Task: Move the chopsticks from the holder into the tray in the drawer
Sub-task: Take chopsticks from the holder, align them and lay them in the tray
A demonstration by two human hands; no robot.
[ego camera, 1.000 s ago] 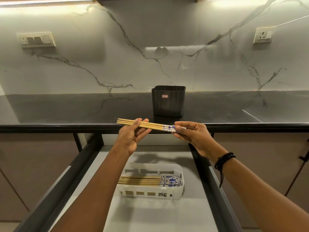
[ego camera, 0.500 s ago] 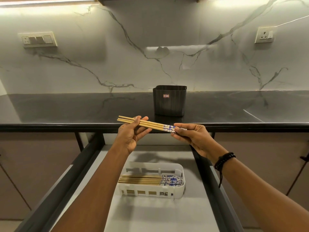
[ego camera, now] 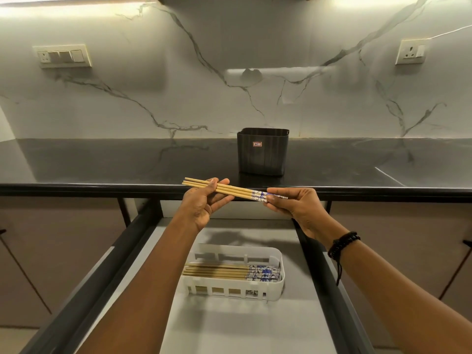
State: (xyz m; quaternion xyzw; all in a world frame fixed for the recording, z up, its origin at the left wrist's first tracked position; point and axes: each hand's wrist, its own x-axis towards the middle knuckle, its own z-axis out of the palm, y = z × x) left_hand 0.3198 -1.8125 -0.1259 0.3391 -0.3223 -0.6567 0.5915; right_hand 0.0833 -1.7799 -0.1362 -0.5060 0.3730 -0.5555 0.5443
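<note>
I hold a small bundle of wooden chopsticks (ego camera: 237, 190) with blue-and-white ends level above the open drawer, in front of the counter edge. My left hand (ego camera: 204, 204) pinches the plain wooden ends between thumb and fingers. My right hand (ego camera: 293, 204) pinches the patterned ends. Below, a white slotted tray (ego camera: 278, 284) sits on the drawer floor with several matching chopsticks (ego camera: 224, 271) lying flat in it. The black ribbed holder (ego camera: 263, 152) stands on the counter behind my hands; its inside is hidden.
The open drawer (ego camera: 255, 328) has a grey floor and dark side rails (ego camera: 112, 254) left and right. A dark glossy countertop (ego camera: 102, 162) runs across, backed by a marble wall with a switch plate (ego camera: 62, 56) and a socket (ego camera: 411, 52).
The bundle tilted a little, its left end now slightly higher than its right. Both hands keep their hold and stay in almost the same place.
</note>
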